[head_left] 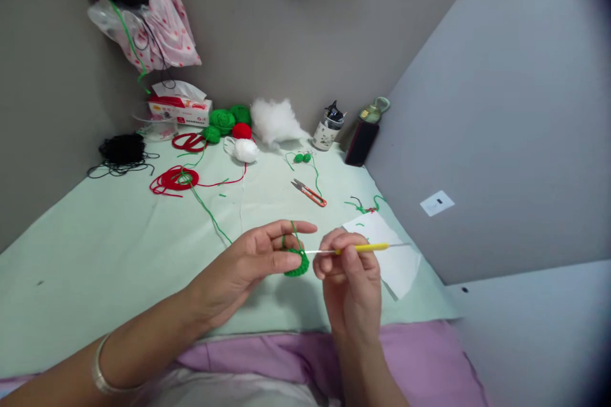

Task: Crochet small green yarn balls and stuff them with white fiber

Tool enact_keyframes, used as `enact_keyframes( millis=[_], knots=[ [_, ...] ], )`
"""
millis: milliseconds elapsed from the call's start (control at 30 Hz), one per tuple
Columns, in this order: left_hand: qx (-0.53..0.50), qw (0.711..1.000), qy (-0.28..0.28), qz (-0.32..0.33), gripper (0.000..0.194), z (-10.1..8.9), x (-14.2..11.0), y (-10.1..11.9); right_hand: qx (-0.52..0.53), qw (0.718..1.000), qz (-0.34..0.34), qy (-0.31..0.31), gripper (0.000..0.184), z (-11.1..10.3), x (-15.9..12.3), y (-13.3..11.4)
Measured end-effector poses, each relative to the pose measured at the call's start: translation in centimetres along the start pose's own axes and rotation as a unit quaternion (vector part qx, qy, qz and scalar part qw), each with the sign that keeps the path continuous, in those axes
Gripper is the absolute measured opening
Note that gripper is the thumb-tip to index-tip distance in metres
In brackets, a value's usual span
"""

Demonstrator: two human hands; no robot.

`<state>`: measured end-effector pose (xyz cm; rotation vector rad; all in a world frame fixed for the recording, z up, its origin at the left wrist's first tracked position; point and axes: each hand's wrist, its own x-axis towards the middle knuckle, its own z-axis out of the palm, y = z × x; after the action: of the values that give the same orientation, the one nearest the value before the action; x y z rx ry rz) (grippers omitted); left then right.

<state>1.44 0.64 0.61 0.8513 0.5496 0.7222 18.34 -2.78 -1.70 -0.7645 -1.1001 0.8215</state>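
Observation:
My left hand (262,251) pinches a small round green crochet piece (296,263) between thumb and fingers. Green yarn (210,215) runs from the table to this hand and loops over its raised index finger. In my right hand (351,267) is a crochet hook (365,247) with a yellow handle, held like a pencil. The hook's thin metal tip points left and meets the edge of the green piece. Both hands are above the front of the table, close together.
Thread snips (309,193) lie beyond my hands. White paper (389,254) is at the right. Farther back are red yarn (174,179), black yarn (123,149), green yarn balls (222,121), white stuffing (277,122), a pen cup (328,130) and a tissue box (181,109). Partition walls enclose the table.

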Motion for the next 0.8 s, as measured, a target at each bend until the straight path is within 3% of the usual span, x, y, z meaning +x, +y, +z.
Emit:
enact_keyframes(
  millis=[133,300,467,633,800],
  knots=[
    [0.071,0.996,-0.026,0.039,0.049,0.1,0.1,0.5,-0.069,0.995,-0.064,-0.017,0.012,0.9,0.3,0.4],
    [0.166,0.98,-0.094,0.06,0.054,-0.7,0.1,1.7,0.021,1.0,-0.003,-0.019,0.012,0.9,0.9,-0.1],
    [0.296,0.948,-0.036,0.11,0.052,-0.1,0.0,2.1,0.065,0.994,0.081,-0.027,0.021,0.5,0.7,-0.3],
    [0.389,0.905,0.017,0.17,0.056,0.7,-0.2,1.6,0.079,0.991,0.107,-0.033,0.024,0.3,0.9,-0.3],
    [0.287,0.94,0.051,0.177,0.05,0.4,-0.4,0.4,0.104,0.991,0.084,-0.024,0.015,0.1,0.9,-0.6]
  ],
)
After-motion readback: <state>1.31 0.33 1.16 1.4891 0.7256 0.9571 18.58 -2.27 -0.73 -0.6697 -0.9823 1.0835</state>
